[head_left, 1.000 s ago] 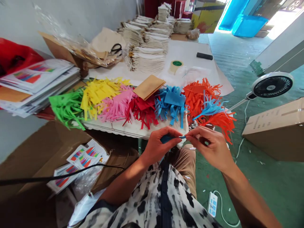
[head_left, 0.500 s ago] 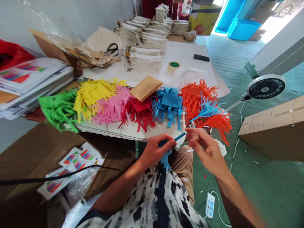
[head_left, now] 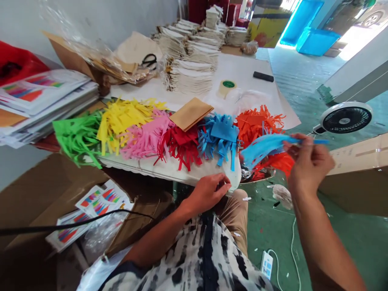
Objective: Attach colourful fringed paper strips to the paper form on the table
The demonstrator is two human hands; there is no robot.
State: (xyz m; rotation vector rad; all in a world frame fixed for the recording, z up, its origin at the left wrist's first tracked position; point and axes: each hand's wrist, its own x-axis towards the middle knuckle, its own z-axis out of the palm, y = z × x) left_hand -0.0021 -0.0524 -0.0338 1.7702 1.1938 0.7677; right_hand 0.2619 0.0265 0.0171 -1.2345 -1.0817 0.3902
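A blue fringed tassel (head_left: 262, 147) stretches out to the left from my right hand (head_left: 311, 163), whose fingers pinch it near its rolled top end. It hangs over orange fringe (head_left: 257, 119) at the table's right corner, and its edges look blurred. My left hand (head_left: 210, 192) rests by the table's front edge, fingers loosely curled and thumb apart, with nothing visible in it. Closest to that hand on the table lies a pile of blue fringed paper (head_left: 222, 131). Red fringe (head_left: 182, 147), pink fringe (head_left: 145, 133), yellow fringe (head_left: 124, 121) and green fringe (head_left: 79, 139) line the edge leftward.
A folded brown paper piece (head_left: 192, 113) lies on the fringes. Behind are a tape roll (head_left: 227, 87), stacked white bundles (head_left: 190, 76) and scissors (head_left: 149, 60). A fan (head_left: 345, 119) and a carton (head_left: 360, 173) stand right; an open box (head_left: 33, 194) is lower left.
My right hand has moved right and up, carrying the blue tassel that my left hand held. My left hand has let go and stays near the table edge. The view has shifted slightly.
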